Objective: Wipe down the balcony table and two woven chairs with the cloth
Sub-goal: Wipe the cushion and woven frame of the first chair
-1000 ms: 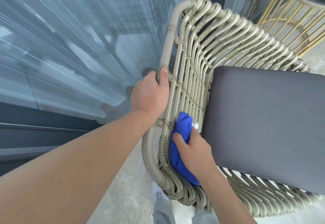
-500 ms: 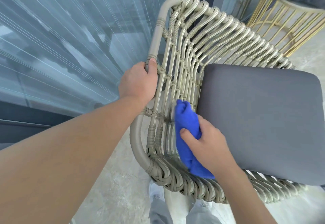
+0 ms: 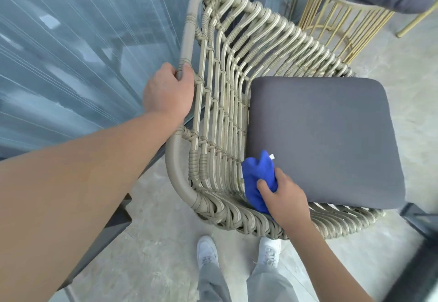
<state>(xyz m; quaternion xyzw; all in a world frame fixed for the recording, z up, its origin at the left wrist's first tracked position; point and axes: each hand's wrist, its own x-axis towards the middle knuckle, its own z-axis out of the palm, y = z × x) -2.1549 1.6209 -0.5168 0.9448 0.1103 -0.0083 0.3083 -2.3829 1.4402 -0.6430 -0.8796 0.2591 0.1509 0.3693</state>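
A beige woven chair (image 3: 227, 83) with a dark grey seat cushion (image 3: 322, 136) stands below me. My left hand (image 3: 168, 91) grips the chair's smooth top rail on the left side. My right hand (image 3: 284, 197) holds a bunched blue cloth (image 3: 257, 181) against the inner weave at the chair's near corner, beside the cushion's edge. A small white tag sticks out of the cloth's top.
A glass pane (image 3: 71, 65) runs along the left. A gold wire-frame stool (image 3: 336, 22) with a grey cushion stands at the upper right. My white shoes (image 3: 208, 252) are on the pale stone floor just before the chair. A dark frame edge (image 3: 422, 226) sits at the lower right.
My right hand has slid the blue cloth along the inner weave toward the chair's near corner. My left hand keeps its grip on the rail. The view has pulled back.
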